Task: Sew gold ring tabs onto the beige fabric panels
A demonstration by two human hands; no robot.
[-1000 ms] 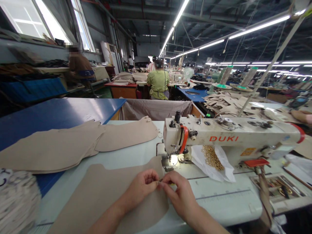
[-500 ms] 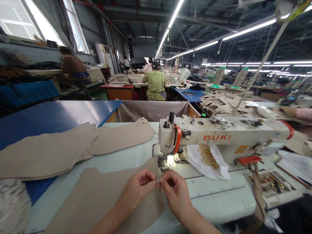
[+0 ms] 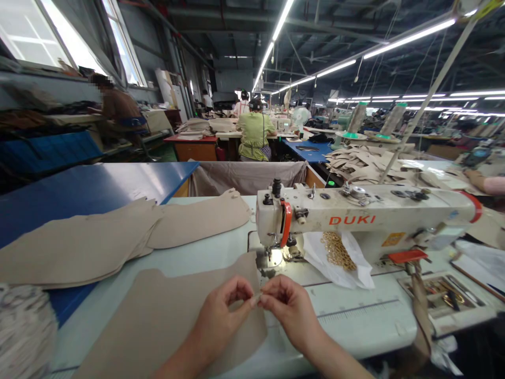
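Note:
My left hand point(image 3: 223, 313) and my right hand point(image 3: 294, 313) meet fingertip to fingertip in front of the sewing machine point(image 3: 307, 208). Both are closed in a pinch around a tiny pale piece, mostly covered by the fingers and too small to name. Under them lies a large beige panel point(image 3: 158, 310), flat on the pale green machine bed, its far corner reaching close to the lit needle area. Gold metal rings point(image 3: 338, 251) are heaped on a white sheet point(image 3: 361, 276) beside the machine head.
Stacked beige panels point(image 3: 79, 242) lie at left, with another panel point(image 3: 201, 218) behind. A patterned bundle point(image 3: 26, 331) sits at the near left. On the right are a tool tray point(image 3: 434, 310) and a hanging beige strip point(image 3: 421, 310). Co-workers point(image 3: 255, 131) sit farther back.
Both hands stay together, and the fingertips have shifted slightly, covering more of the small piece. The view has moved a little. The panel lies as before.

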